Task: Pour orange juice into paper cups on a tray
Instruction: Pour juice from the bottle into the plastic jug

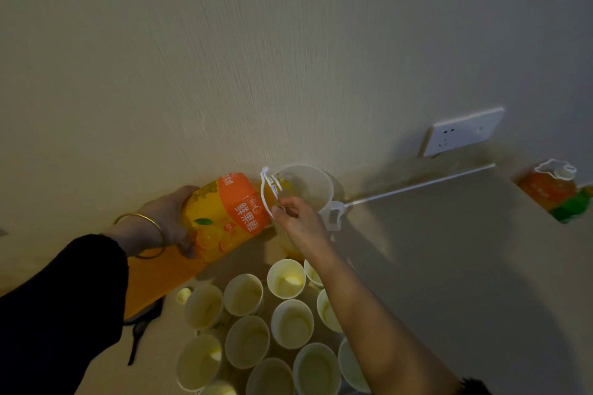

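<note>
A big orange juice bottle (224, 215) with an orange label lies tilted on its side, its neck pointing into a white pitcher (308, 189) by the wall. My left hand (170, 218) grips the bottle's base. My right hand (295, 218) pinches the bottle's white carry handle near the neck. Several paper cups (285, 279) stand close together below the bottle; my right forearm crosses over some of them. An orange tray (150, 279) edge shows under my left wrist. I cannot tell whether juice is flowing.
A second juice bottle (548, 189) stands at the far right beside a green packet (574, 205). A wall socket (462, 131) sits above the counter (449, 250). A small bottle cap (183, 295) and a dark strap (141, 330) lie left of the cups.
</note>
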Demonstrator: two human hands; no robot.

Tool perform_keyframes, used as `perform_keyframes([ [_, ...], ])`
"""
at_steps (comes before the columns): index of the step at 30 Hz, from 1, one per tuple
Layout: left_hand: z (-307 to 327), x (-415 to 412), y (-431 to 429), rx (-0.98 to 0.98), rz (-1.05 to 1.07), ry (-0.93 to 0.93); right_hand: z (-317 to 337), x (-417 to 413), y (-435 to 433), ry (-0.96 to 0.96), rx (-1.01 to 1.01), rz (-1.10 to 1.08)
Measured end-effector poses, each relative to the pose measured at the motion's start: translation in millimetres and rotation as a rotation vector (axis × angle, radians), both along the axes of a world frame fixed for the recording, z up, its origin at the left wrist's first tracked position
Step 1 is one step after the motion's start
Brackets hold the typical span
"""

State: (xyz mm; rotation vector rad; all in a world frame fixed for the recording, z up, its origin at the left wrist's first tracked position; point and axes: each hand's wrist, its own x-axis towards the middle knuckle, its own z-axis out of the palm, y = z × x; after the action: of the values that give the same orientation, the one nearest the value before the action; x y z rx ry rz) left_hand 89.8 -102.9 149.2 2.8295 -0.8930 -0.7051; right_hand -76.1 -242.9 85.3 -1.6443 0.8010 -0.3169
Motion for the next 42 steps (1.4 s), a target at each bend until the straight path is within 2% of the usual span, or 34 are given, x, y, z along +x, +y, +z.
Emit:
perform_keyframes([
  [42, 3.8, 1.8, 0.2, -0.025, -0.013, 0.038, -7.1, 3.8, -0.8, -0.014, 0.008, -0.023],
])
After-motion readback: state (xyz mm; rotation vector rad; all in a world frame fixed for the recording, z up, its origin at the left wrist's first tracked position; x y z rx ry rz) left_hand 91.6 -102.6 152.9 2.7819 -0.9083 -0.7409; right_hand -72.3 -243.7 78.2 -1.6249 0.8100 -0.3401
